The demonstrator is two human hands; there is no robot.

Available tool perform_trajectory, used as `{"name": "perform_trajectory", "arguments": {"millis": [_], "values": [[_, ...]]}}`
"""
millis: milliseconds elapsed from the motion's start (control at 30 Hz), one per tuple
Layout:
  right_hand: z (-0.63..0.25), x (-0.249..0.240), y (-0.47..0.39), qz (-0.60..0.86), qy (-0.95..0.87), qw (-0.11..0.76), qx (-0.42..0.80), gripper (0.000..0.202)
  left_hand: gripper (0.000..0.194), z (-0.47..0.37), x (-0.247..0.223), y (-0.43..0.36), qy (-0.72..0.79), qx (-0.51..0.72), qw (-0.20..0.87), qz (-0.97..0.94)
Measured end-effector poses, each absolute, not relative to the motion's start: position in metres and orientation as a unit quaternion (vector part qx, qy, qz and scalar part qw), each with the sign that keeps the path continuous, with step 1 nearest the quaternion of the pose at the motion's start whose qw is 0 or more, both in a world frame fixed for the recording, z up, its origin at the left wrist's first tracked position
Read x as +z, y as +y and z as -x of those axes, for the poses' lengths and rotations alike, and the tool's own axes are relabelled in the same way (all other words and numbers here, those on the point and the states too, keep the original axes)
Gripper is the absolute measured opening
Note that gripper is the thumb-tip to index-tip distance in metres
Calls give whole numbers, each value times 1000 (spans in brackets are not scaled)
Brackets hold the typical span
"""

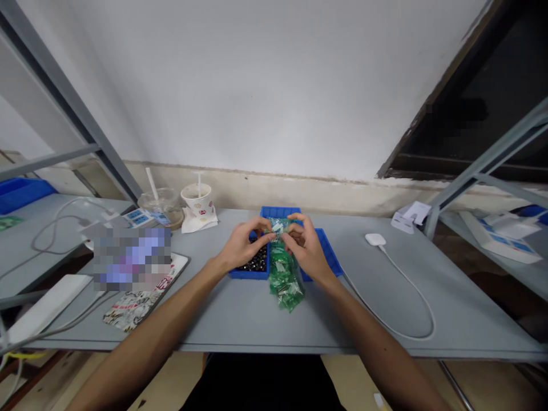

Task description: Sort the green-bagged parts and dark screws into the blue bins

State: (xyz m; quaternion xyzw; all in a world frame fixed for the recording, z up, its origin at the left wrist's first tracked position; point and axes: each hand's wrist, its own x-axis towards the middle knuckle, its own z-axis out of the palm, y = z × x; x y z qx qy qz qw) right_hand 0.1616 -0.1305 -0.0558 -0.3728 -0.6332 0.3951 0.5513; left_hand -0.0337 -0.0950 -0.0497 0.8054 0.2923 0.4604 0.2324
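A strip of shiny green plastic packaging [285, 279] runs down the middle of the desk toward me. My left hand [246, 244] pinches the left side of its upper part, and my right hand [305, 245] pinches the right side, the fingertips of both close together. Below my left hand lies a blue tray [250, 274] of small dark shiny parts. Another blue tray [329, 254] is partly hidden behind my right hand and wrist. Behind the packaging stands a third blue tray [280, 212].
Two cups with straws, a clear one [168, 212] and a paper one [199, 201], stand back left. A patterned case [141, 302] and a white power strip [51, 308] lie left. A white charger [375, 240] with a looping cable lies right.
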Motion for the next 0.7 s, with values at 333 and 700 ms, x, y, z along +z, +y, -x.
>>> {"name": "perform_trajectory", "arguments": {"millis": [333,700], "values": [[-165,-50,-131,399,-649,573,303,18,28,39,-49,-91,272,457,183,-827],[-166,-55,-128,403,-683,558,245,8,24,38,-45,-94,301,489,155,-804]]}}
